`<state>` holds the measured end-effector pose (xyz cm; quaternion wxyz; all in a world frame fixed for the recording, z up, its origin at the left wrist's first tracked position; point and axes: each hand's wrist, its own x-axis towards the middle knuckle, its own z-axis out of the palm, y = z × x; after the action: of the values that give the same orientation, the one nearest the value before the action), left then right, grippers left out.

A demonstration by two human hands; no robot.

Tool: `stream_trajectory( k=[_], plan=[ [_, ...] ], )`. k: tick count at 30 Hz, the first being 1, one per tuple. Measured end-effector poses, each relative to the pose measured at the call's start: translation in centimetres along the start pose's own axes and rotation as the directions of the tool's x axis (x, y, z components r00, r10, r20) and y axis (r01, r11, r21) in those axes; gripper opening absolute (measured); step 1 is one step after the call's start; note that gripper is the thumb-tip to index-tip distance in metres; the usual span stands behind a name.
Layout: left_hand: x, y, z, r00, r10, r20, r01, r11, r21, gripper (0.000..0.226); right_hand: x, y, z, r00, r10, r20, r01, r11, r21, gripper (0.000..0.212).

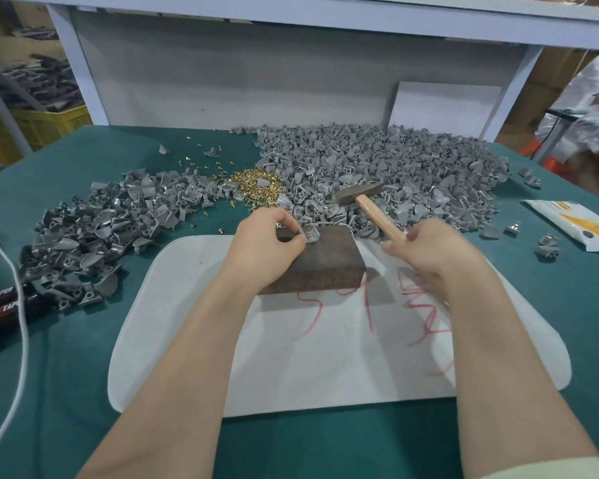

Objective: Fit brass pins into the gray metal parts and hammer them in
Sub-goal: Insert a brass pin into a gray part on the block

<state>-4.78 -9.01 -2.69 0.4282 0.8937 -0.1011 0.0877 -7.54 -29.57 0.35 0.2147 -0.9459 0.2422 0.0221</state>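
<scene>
One gray metal part (pixel 312 235) sits on the far top edge of a single dark brown block (pixel 325 267), with one brass pin (pixel 310 231) standing in it. The left hand (pixel 270 236) rests on the block, and its fingers (pixel 296 233) are curled in to pinch the part and steady it. The right hand (pixel 433 252), just right of the block, has its fingers wrapped round the wooden handle of the one hammer (pixel 358 194). The hammer's metal head is raised beyond the block, over the parts behind it. The block stands on one white mat (pixel 325 368) marked with red scribbles, and the mat lies on the green-covered bench (pixel 66 375). Just beyond the left hand lies one heap of loose brass pins (pixel 256 188), with a few stray pins scattered behind it. The gray parts lie in two heaps: a darker left heap (pixel 90 233) and a larger, paler right heap (pixel 395 160) that runs back to the rear panel. About six single parts (pixel 547 250) lie apart from the heaps near the bench's right edge. Beside them lies one white and orange packet (pixel 574 223). At the left edge two black handles (pixel 0 300) with red and white lettering lie side by side, and one white cord (pixel 23 323) crosses over them. One white board (pixel 443 105) leans against the back panel. A yellow crate (pixel 32 124) stands off the bench to the left.
</scene>
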Motion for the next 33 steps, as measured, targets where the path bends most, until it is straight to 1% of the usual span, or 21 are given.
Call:
stream_trajectory(
  k=[1, 3, 4, 5, 7, 8, 9, 11, 13, 15, 18, 21, 24, 25, 28, 29, 31, 33],
  plan=[
    [-0.1, 0.1, 0.0, 1.0, 0.005, -0.009, -0.005, 1.0, 0.002, 0.012, 0.3, -0.1, 0.3, 0.999, -0.009, 0.039, 0.01, 1.0, -0.013, 0.034],
    [-0.2, 0.1, 0.0, 1.0, 0.001, -0.029, 0.0, 1.0, 0.013, 0.012, 0.9, -0.2, 0.6, 0.998, -0.06, 0.007, 0.06, 0.998, 0.006, 0.028],
    [-0.1, 0.0, 0.0, 0.999, -0.012, -0.042, 0.013, 1.0, 0.025, 0.012, 1.1, -0.2, 0.6, 0.996, -0.083, -0.022, 0.085, 0.993, 0.077, 0.025],
    [-0.1, -0.1, 0.0, 0.998, -0.031, -0.058, 0.033, 0.999, 0.04, 0.011, 1.1, -0.1, 0.6, 0.995, -0.097, -0.03, 0.101, 0.975, 0.197, 0.019],
    [0.1, -0.2, -0.1, 0.992, -0.071, -0.1, 0.077, 0.995, 0.056, 0.007, 0.3, -0.2, 0.2, 0.988, -0.146, -0.044, 0.15, 0.883, 0.445, 0.01],
    [0.1, -0.2, -0.1, 0.989, -0.087, -0.118, 0.094, 0.994, 0.054, 0.006, -0.2, -0.4, -0.2, 0.976, -0.201, -0.079, 0.214, 0.847, 0.487, 0.009],
    [0.1, -0.1, 0.0, 0.986, -0.101, -0.131, 0.108, 0.993, 0.05, 0.005, -0.6, -0.4, -0.7, 0.954, -0.269, -0.13, 0.298, 0.828, 0.476, 0.011],
    [0.1, 0.0, 0.1, 0.982, -0.119, -0.144, 0.127, 0.991, 0.049, 0.006, -1.6, -0.7, -1.7, 0.891, -0.404, -0.209, 0.454, 0.797, 0.398, 0.024],
    [0.0, 0.0, 0.2, 0.979, -0.13, -0.158, 0.14, 0.989, 0.055, 0.005, -2.6, -0.8, -2.3, 0.829, -0.513, -0.225, 0.557, 0.793, 0.244, 0.041],
    [0.0, 0.0, 0.1, 0.972, -0.15, -0.182, 0.162, 0.986, 0.049, 0.005, -3.5, -0.9, -2.5, 0.778, -0.592, -0.211, 0.619, 0.78, 0.092, 0.047],
    [0.0, 0.0, 0.0, 0.958, -0.191, -0.212, 0.198, 0.98, 0.012, 0.006, -4.3, -1.3, -2.5, 0.728, -0.644, -0.235, 0.666, 0.746, 0.021, 0.048],
    [0.0, 0.1, -0.1, 0.951, -0.218, -0.22, 0.221, 0.975, -0.013, 0.004, -4.7, -1.6, -2.4, 0.707, -0.662, -0.248, 0.69, 0.723, 0.037, 0.049],
    [0.0, 0.1, 0.1, 0.95, -0.223, -0.218, 0.226, 0.974, -0.013, 0.01, -5.0, -1.5, -2.4, 0.701, -0.669, -0.246, 0.697, 0.716, 0.038, 0.05],
    [0.1, 0.1, 0.1, 0.949, -0.23, -0.216, 0.23, 0.973, -0.022, 0.009, -5.0, -1.5, -2.4, 0.703, -0.674, -0.227, 0.698, 0.715, 0.038, 0.05],
    [0.1, -0.2, 0.0, 0.944, -0.25, -0.215, 0.242, 0.968, -0.062, 0.012, -5.2, -1.7, -2.1, 0.711, -0.701, -0.049, 0.7, 0.713, -0.042, 0.05],
    [0.2, -0.3, 0.0, 0.944, -0.249, -0.217, 0.24, 0.968, -0.067, 0.012, -5.2, -1.7, -2.0, 0.718, -0.696, -0.019, 0.695, 0.718, -0.05, 0.05],
    [0.3, -0.4, -0.1, 0.943, -0.242, -0.227, 0.231, 0.97, -0.075, 0.007, -5.0, -1.6, -2.0, 0.737, -0.675, -0.04, 0.674, 0.738, -0.048, 0.05],
    [0.3, -0.5, 0.0, 0.942, -0.237, -0.236, 0.222, 0.971, -0.089, 0.006, -4.8, -1.3, -2.2, 0.739, -0.662, -0.123, 0.666, 0.746, -0.018, 0.049]
  ],
)
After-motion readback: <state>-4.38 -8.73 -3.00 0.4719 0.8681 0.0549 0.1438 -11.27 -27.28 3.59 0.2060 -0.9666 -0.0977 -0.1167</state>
